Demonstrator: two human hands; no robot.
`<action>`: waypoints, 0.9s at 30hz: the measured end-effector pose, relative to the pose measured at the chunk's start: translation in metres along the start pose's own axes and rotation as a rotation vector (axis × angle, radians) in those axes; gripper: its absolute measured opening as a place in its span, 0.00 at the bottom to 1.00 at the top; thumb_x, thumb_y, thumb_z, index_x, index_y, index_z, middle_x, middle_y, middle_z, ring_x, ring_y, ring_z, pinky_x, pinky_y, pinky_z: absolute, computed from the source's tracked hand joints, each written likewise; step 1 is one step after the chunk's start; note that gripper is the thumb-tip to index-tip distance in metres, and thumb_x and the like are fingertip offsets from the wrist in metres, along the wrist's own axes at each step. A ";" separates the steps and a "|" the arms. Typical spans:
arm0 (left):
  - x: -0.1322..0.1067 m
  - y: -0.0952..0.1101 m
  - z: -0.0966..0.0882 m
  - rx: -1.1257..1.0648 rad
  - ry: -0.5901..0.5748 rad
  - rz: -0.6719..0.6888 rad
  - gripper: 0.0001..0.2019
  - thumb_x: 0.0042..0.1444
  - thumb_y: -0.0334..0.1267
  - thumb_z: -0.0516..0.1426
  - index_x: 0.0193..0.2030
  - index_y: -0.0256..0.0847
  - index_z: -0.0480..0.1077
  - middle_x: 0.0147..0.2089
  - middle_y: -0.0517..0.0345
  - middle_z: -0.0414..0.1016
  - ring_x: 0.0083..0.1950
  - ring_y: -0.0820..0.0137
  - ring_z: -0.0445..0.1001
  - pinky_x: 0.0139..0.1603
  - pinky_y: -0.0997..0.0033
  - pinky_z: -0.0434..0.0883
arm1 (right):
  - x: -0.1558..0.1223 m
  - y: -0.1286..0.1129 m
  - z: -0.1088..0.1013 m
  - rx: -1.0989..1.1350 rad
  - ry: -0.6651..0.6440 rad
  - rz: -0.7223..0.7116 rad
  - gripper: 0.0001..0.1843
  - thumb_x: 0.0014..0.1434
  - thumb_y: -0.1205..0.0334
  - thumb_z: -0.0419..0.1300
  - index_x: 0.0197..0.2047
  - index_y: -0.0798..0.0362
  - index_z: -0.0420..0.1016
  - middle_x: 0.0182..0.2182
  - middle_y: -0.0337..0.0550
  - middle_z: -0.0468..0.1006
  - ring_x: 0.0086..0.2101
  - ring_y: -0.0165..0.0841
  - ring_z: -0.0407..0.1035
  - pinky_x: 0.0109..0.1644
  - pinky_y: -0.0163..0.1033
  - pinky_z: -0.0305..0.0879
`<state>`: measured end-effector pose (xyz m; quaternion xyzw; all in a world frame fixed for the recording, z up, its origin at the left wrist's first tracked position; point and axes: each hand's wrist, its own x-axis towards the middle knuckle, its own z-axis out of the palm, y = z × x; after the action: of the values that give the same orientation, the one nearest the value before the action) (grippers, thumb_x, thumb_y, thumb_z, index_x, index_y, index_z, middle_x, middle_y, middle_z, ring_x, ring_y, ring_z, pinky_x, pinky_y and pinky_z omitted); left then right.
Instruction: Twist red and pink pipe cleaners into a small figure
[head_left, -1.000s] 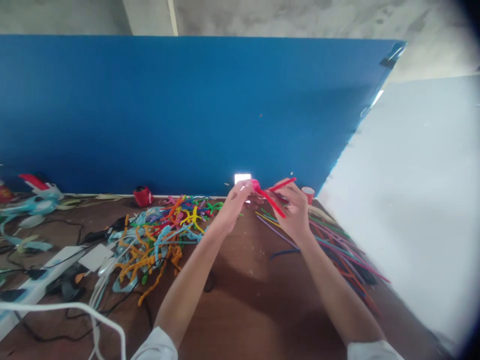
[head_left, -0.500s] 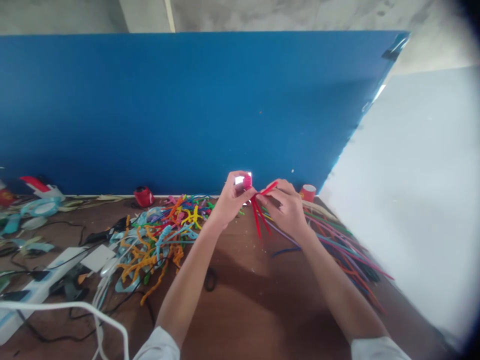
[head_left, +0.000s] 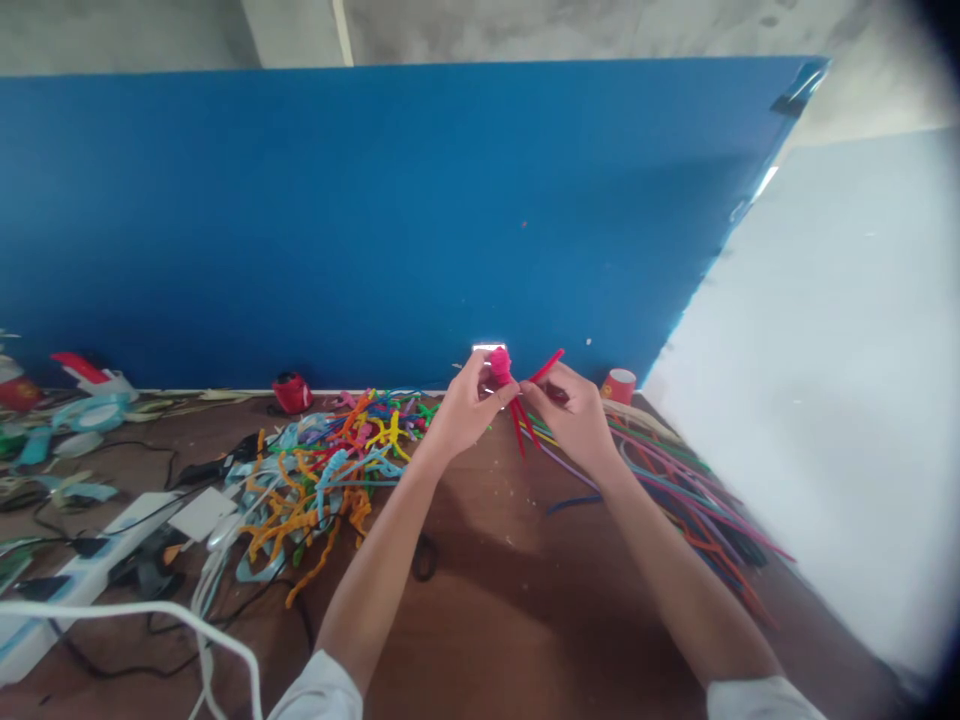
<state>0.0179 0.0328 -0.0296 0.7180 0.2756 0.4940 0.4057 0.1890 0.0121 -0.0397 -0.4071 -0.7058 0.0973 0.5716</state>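
Note:
Fuzzy red pipe cleaners (head_left: 520,428) hang between my hands, with two ends pointing down and one sticking up past the right fingers. My left hand (head_left: 472,405) is closed, pinching them where they meet a coiled pink-red piece (head_left: 499,366) that shows above its thumb. My right hand (head_left: 571,408) is closed too, its thumb and finger pinching a red pipe cleaner close to the left fingertips. Behind the left hand a bright phone-like screen (head_left: 489,348) is partly covered.
Left of my hands lies a tangled heap of bent, coloured pipe cleaners (head_left: 300,515). Straight ones (head_left: 697,490) lie to the right, near a red paper cup (head_left: 619,386). A power strip (head_left: 90,580) with cables occupies the left. A blue partition (head_left: 375,220) stands behind.
The pink-red coil shows more above the left hand. The red ends have shifted slightly and the hanging ends reach less far down. Both hands keep their pinch.

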 end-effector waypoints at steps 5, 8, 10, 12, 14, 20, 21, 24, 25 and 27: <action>0.000 -0.005 -0.001 -0.052 -0.004 -0.039 0.14 0.60 0.41 0.59 0.50 0.42 0.64 0.42 0.55 0.71 0.45 0.68 0.72 0.46 0.68 0.70 | -0.001 -0.002 0.002 -0.058 -0.015 -0.096 0.12 0.65 0.59 0.58 0.29 0.52 0.72 0.30 0.40 0.71 0.32 0.32 0.66 0.35 0.39 0.62; 0.001 -0.007 -0.001 -0.070 0.004 -0.065 0.14 0.59 0.41 0.60 0.48 0.42 0.63 0.41 0.55 0.71 0.45 0.67 0.72 0.47 0.67 0.71 | -0.003 -0.003 0.003 -0.126 -0.009 -0.154 0.12 0.65 0.61 0.57 0.29 0.52 0.71 0.29 0.41 0.71 0.32 0.33 0.67 0.36 0.40 0.62; 0.000 -0.006 -0.001 -0.035 0.029 -0.045 0.13 0.59 0.40 0.61 0.46 0.41 0.64 0.40 0.55 0.71 0.43 0.68 0.72 0.47 0.67 0.70 | -0.003 -0.003 0.002 -0.164 0.001 -0.184 0.11 0.64 0.62 0.59 0.29 0.52 0.72 0.29 0.41 0.70 0.32 0.33 0.67 0.36 0.40 0.62; 0.000 -0.005 0.000 0.010 0.053 -0.016 0.11 0.58 0.38 0.61 0.45 0.41 0.64 0.41 0.55 0.72 0.43 0.68 0.73 0.48 0.67 0.70 | -0.003 -0.003 0.001 -0.180 0.015 -0.190 0.09 0.63 0.63 0.60 0.30 0.52 0.73 0.29 0.41 0.71 0.31 0.33 0.67 0.35 0.40 0.63; 0.000 -0.004 0.001 0.069 0.097 0.019 0.08 0.60 0.36 0.59 0.44 0.41 0.65 0.41 0.55 0.72 0.43 0.69 0.73 0.47 0.68 0.70 | -0.003 -0.002 0.000 -0.181 0.019 -0.186 0.08 0.62 0.63 0.61 0.31 0.52 0.74 0.29 0.42 0.72 0.31 0.34 0.68 0.36 0.40 0.63; 0.002 -0.008 0.002 0.148 0.083 0.034 0.07 0.59 0.36 0.59 0.41 0.40 0.64 0.38 0.56 0.72 0.40 0.70 0.72 0.43 0.71 0.69 | -0.001 -0.002 0.000 -0.143 -0.007 -0.050 0.13 0.63 0.60 0.60 0.26 0.53 0.70 0.28 0.40 0.70 0.30 0.31 0.65 0.34 0.38 0.59; 0.002 -0.008 0.002 0.158 0.083 0.038 0.07 0.59 0.35 0.59 0.41 0.40 0.64 0.37 0.57 0.71 0.39 0.70 0.71 0.42 0.71 0.69 | -0.001 -0.003 0.001 -0.113 -0.021 0.004 0.14 0.63 0.59 0.60 0.26 0.53 0.70 0.27 0.39 0.70 0.29 0.31 0.64 0.34 0.37 0.59; 0.001 -0.007 0.001 0.178 0.072 0.051 0.04 0.60 0.32 0.56 0.39 0.40 0.63 0.35 0.59 0.70 0.37 0.72 0.70 0.41 0.72 0.68 | -0.002 -0.002 0.003 0.070 -0.072 0.227 0.17 0.61 0.53 0.62 0.25 0.53 0.70 0.23 0.36 0.66 0.26 0.29 0.59 0.31 0.37 0.54; 0.000 -0.006 0.001 0.172 0.061 0.057 0.04 0.60 0.31 0.56 0.39 0.40 0.63 0.35 0.59 0.70 0.36 0.72 0.70 0.40 0.72 0.68 | -0.002 -0.002 0.003 0.158 -0.089 0.311 0.17 0.59 0.52 0.63 0.24 0.53 0.70 0.22 0.35 0.65 0.24 0.28 0.57 0.30 0.37 0.53; -0.001 -0.004 0.000 0.152 0.035 0.063 0.04 0.59 0.31 0.57 0.38 0.40 0.63 0.35 0.59 0.70 0.36 0.72 0.69 0.40 0.72 0.68 | -0.001 0.000 0.003 0.351 -0.118 0.461 0.17 0.55 0.50 0.66 0.24 0.53 0.72 0.21 0.35 0.66 0.23 0.27 0.56 0.29 0.36 0.52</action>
<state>0.0179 0.0342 -0.0330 0.7463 0.2966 0.4967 0.3293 0.1862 0.0118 -0.0413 -0.4454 -0.5991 0.3685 0.5540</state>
